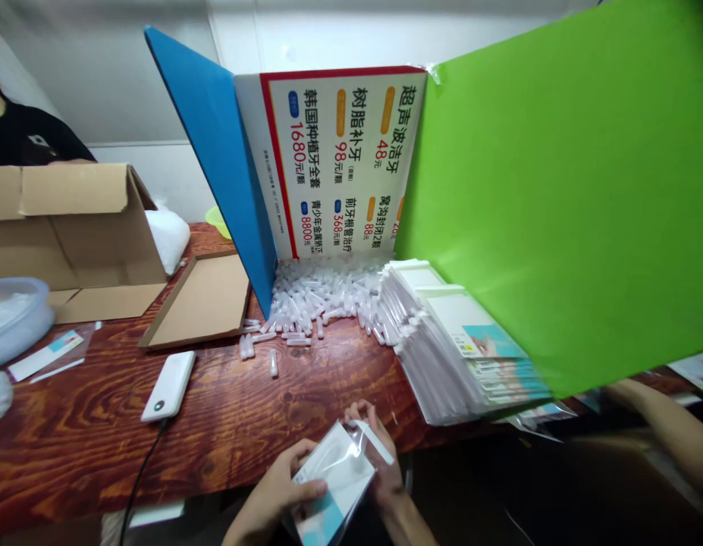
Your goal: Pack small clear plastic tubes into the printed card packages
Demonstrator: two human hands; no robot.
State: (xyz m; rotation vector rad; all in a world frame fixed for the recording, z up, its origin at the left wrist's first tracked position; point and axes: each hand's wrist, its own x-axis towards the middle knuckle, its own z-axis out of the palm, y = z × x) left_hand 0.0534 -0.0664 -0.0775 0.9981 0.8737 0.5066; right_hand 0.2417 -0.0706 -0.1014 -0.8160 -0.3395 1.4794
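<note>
A clear plastic packet with a white-and-teal printed card inside is tilted over the table's front edge. My left hand grips its left side, thumb pressed on the front. At the packet's open flap end, my right hand is closed around the right side, its fingers curled and partly hidden behind the plastic. Beyond my hands lies a heap of small translucent plastic tubes, with a few loose ones nearer me. To the right stands a tall stack of similar packets.
A blue panel, a printed board and a green panel enclose the heap. Left are a white power bank with a black cable, a cardboard tray, a large carton and a basin. Other people sit left and right.
</note>
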